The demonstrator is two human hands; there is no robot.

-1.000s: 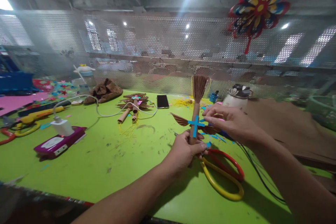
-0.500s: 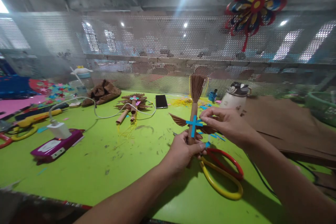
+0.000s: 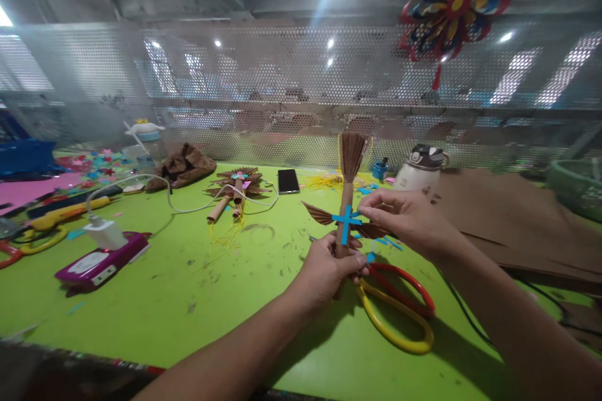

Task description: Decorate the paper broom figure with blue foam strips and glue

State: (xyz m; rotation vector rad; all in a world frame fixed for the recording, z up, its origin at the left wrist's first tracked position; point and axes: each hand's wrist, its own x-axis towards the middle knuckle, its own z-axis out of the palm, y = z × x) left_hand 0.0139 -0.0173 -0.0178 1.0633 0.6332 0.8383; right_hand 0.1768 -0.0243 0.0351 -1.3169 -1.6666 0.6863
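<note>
My left hand [image 3: 329,268] is closed round the bottom of a brown rolled-paper stick [image 3: 347,197] held upright above the green table [image 3: 188,288]. The stick has a fringed brown top, brown paper wings at both sides and a blue paper cross [image 3: 347,219] on its front. The fingertips of my right hand [image 3: 409,220] pinch at the right arm of the blue cross. Red and yellow scissors [image 3: 399,313] lie on the table just below both hands.
Similar brown paper pieces [image 3: 237,191] lie mid-table beside a black phone [image 3: 288,181]. A purple device with a white charger [image 3: 96,257] sits left. A white bottle [image 3: 420,169], brown paper sheets [image 3: 508,213], a perforated screen and a hanging paper pinwheel [image 3: 454,3] are behind.
The view has shifted slightly. My right fingertips stay at the blue cross, and the stick has barely moved in my left hand.
</note>
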